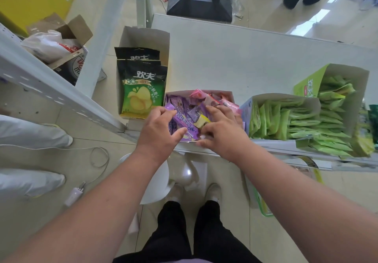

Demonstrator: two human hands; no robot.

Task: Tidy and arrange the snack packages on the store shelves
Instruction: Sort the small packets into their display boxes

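Observation:
A white display box (230, 95) on the shelf top (225, 58) holds several small purple, pink and yellow snack packets. My left hand (158, 130) grips a long purple packet (185, 124) at the box's front, thumb on top of it. My right hand (222, 131) reaches into the same box, fingers curled over the packets beside a small yellow packet (201, 120); what it holds I cannot tell. To the left a cardboard box (143, 38) holds green-and-black chip bags (143, 91).
Two open boxes of green snack packets (296, 117) stand at the right on the shelf. A white shelf rail (51, 91) runs at the left, with cartons and a plastic bag behind. A black stand base (199, 3) sits beyond. Other people's legs stand nearby.

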